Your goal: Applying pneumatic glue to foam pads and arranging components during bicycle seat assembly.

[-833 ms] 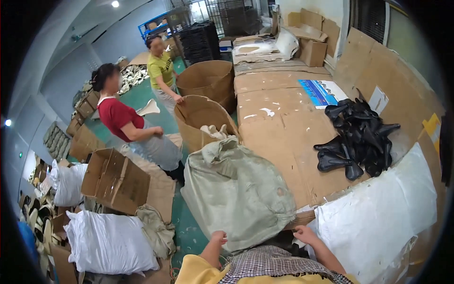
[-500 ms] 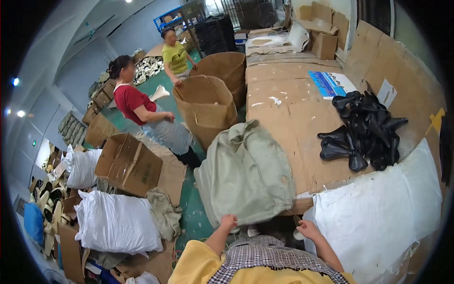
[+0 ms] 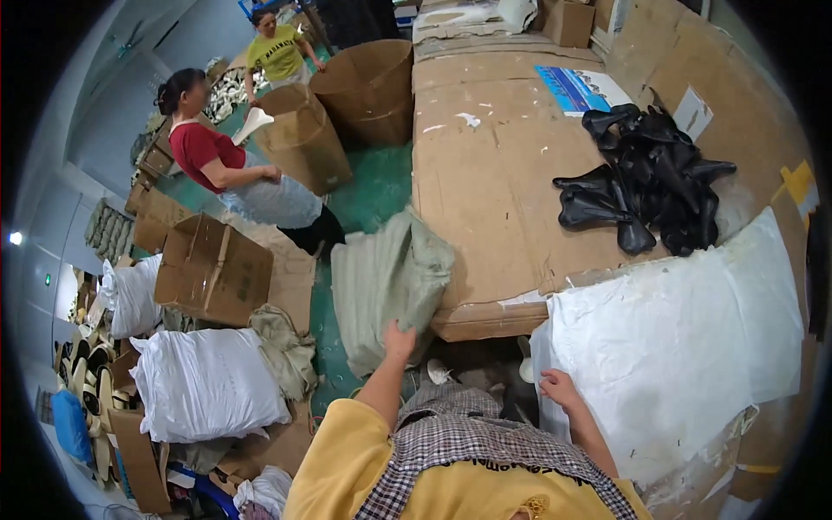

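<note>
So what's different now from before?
The green-grey sack shifted left, uncovering the near corner of the table; I can't tell whether the left hand holds it. The nearer cardboard bin moved left too, leaving a gap beside the table. The black pile stayed put.

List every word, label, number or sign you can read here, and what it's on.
Printed wording isn't copied here, only located.
Dark lettering: far co-worker's yellow short-sleeved shirt.
Dark lettering, partly hidden: camera wearer's yellow fabric shirt.
Too small: flat blue-and-white printed sheet.
Blurred: open brown cardboard box.
Too small: little green lit sign, far left.
</note>
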### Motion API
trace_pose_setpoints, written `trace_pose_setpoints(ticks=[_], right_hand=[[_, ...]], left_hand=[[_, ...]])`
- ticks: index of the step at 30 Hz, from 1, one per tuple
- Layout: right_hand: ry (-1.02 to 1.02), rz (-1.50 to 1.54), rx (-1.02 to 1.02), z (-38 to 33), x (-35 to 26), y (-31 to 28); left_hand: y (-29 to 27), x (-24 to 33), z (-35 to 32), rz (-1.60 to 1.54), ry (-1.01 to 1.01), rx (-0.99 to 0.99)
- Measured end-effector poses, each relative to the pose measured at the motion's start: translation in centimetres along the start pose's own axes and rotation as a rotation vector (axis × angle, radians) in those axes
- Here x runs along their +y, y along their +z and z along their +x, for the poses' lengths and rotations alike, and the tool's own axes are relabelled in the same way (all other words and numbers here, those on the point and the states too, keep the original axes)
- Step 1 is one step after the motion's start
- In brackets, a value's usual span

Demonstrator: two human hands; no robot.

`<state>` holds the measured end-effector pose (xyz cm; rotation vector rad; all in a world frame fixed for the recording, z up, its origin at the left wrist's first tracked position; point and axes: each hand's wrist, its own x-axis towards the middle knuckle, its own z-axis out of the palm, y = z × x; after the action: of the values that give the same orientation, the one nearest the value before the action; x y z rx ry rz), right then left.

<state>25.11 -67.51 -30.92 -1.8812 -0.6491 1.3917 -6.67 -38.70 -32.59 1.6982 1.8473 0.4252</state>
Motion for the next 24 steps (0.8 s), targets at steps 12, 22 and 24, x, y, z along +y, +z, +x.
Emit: trace_pose_setpoints(ticks=[12,22,24], right_hand=[[-0.03,-0.342,-0.102,6.4,-6.7,6.3],[0.095,0.002,-0.211,22.6,-19.1,21.4],[0.203,0.017,-0.206,24.1,-22.4,25.3]], left_hand=[[10.2,-0.7,8.3,-0.379,-0.307,-0.115],[0.1,-6.0,6.4,-1.101,-0.802,-0.327],[-3.1,-9.3,3.7,-0.833,-0.532,-0.344]])
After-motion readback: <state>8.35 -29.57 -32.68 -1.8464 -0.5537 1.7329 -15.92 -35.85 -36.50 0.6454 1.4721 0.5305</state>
